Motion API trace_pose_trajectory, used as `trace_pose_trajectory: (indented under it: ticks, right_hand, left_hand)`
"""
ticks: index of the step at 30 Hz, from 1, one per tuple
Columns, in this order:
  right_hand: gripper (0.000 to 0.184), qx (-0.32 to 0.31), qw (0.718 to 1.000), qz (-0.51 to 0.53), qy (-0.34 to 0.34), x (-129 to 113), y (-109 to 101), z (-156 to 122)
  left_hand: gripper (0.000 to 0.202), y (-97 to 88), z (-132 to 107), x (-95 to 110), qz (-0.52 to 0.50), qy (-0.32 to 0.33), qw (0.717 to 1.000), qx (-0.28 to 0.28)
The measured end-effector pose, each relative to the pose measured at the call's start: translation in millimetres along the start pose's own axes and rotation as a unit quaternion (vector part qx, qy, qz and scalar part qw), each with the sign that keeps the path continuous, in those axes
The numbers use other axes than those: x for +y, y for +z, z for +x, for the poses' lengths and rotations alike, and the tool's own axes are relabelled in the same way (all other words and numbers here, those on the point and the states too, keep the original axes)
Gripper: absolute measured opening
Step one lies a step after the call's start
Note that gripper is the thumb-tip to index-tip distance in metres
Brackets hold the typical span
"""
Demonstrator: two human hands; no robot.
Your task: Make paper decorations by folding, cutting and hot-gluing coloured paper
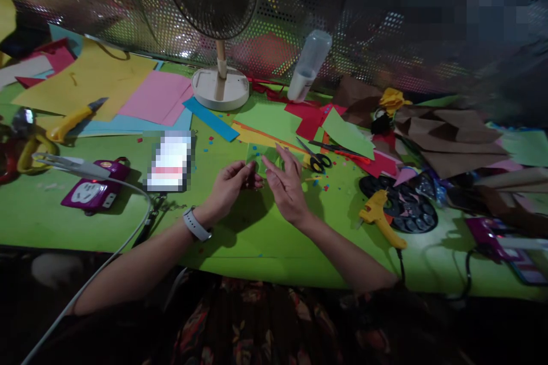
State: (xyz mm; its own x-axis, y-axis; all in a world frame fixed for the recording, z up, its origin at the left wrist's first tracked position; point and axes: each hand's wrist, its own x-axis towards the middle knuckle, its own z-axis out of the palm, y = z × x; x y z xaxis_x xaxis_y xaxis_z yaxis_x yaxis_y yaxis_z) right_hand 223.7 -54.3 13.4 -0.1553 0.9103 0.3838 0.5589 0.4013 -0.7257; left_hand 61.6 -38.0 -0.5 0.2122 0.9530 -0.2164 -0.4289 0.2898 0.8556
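Observation:
My left hand (231, 185), with a pale watch on its wrist, has its fingertips pinched together over the middle of the green table (240, 239). Whatever lies between those fingers is too small and dark to make out. Close on its right, my right hand (287, 188) holds its fingers stretched out and apart, with nothing visible in them. Just beyond both hands is a small piece of green paper (256, 152) with blue specks; I cannot tell whether either hand touches it. Black-handled scissors (319, 161) lie right of my right hand.
A fan (220, 88) and a tilted bottle (306, 68) stand at the back. Coloured paper (158, 97) spreads along the far side. A phone (170, 161), a purple power socket (95, 185) and a yellow cutter (77, 120) lie left; a yellow glue gun (381, 217) lies right.

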Motion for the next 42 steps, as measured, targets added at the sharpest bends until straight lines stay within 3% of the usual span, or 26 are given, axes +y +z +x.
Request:
trace_pose_trajectory:
  ticks: [8, 22, 28, 37, 42]
  right_hand:
    - [0.044, -0.013, 0.997, -0.065, -0.026, 5, 5, -2]
    - [0.044, -0.022, 0.996, -0.081, -0.034, 6, 7, -4]
    - [0.044, 0.001, 0.996, -0.075, -0.048, 5, 6, -5]
    - [0.05, 0.048, 0.996, -0.073, 0.004, 14, -25, 16]
    - [0.028, -0.002, 0.999, -0.038, 0.023, 25, -34, 22]
  left_hand:
    - [0.028, -0.2, 2, -2, 0.016, 0.014, 1.0, 0.003]
    - [0.026, -0.2, 1, -1, 0.053, 0.047, 0.997, -0.003]
    - [0.028, -1.8, 2, -2, 0.037, 0.036, 0.999, -0.008]
    - [0.03, 2.6, -3, 4, 0.126, 0.079, 0.988, -0.038]
    - [0.032, 0.7, -3, 4, 0.165, 0.087, 0.981, -0.044]
